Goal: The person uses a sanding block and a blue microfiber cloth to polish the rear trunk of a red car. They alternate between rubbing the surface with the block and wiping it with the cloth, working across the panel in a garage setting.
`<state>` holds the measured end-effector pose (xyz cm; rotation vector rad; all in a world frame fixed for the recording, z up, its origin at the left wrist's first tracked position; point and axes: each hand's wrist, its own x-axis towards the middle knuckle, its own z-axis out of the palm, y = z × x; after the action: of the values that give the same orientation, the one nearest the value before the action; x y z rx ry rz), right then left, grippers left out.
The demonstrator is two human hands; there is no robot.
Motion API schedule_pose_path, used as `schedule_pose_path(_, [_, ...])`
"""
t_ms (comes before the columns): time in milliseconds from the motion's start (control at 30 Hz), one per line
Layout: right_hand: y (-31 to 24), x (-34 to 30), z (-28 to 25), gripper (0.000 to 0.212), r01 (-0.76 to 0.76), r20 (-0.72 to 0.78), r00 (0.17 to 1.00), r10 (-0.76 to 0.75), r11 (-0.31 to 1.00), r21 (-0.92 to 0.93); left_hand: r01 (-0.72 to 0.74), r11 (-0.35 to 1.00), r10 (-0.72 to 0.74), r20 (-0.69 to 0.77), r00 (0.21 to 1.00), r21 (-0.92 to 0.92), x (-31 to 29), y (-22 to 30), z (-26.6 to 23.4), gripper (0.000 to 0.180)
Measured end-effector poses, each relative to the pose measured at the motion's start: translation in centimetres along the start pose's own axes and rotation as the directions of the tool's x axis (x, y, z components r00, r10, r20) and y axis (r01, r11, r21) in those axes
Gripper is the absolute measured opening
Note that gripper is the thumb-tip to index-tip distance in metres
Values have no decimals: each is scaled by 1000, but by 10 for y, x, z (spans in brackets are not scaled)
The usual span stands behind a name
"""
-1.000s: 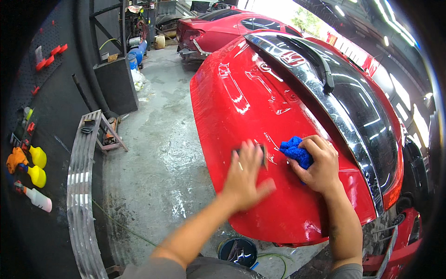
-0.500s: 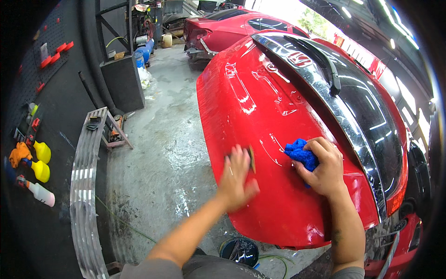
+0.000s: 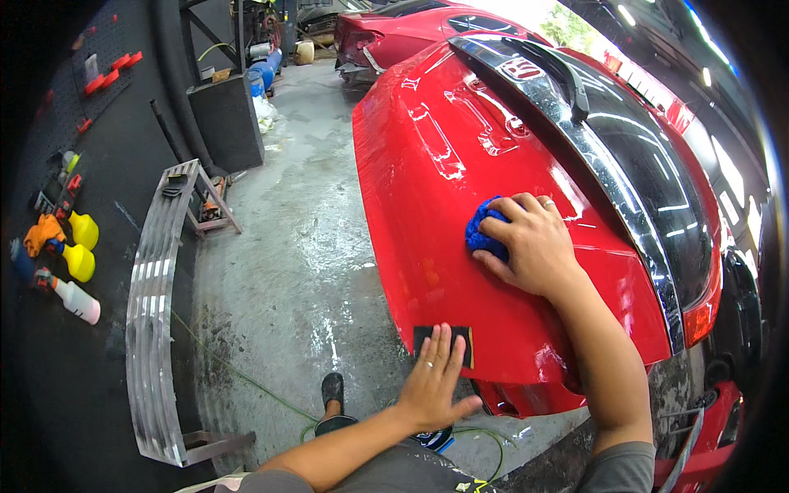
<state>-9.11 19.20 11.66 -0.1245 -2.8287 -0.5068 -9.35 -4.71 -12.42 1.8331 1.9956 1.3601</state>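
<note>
My left hand [image 3: 435,380] lies flat, fingers stretched out, over a black piece of sandpaper [image 3: 420,336] near the close corner of a red car's rear lid [image 3: 411,255]. The sandpaper rests against the painted panel under the fingers. My right hand [image 3: 530,246] is curled round a crumpled blue cloth [image 3: 477,234], pressing it on the middle of the panel. Part of the cloth is hidden by the fingers. Wet, glossy streaks show higher up on the lid.
A ridged metal bench [image 3: 148,320] stands at the left by the black wall, where spray bottles [image 3: 78,259] hang. Another red car [image 3: 411,37] is parked behind. A thin green hose [image 3: 238,374] crosses the wet floor. A bucket partly shows behind my left forearm.
My left hand has slid down toward me with the sandpaper, to the panel's near edge. My right hand has moved up and left with the blue cloth. A foot now shows below.
</note>
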Motion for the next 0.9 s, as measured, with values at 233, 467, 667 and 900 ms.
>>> schedule_pose_path(233, [-2, 1, -2, 38, -11, -58, 998, 11, 1000, 3, 338, 938, -346, -171, 923, -75, 156, -125, -80, 96])
schedule_pose_path(467, [-4, -7, 2, 37, -18, -6, 1000, 18, 999, 30, 86, 996, -83, -92, 992, 27, -20, 39, 17, 121])
schedule_pose_path(667, [3, -7, 1, 37, -8, -59, 998, 11, 998, 62, 205, 961, -173, -171, 970, 187, 87, -78, -34, 93])
schedule_pose_path(900, [4, -9, 6, 41, 0, -68, 998, 7, 996, 92, 70, 993, -50, -197, 979, 97, 20, 32, 18, 116])
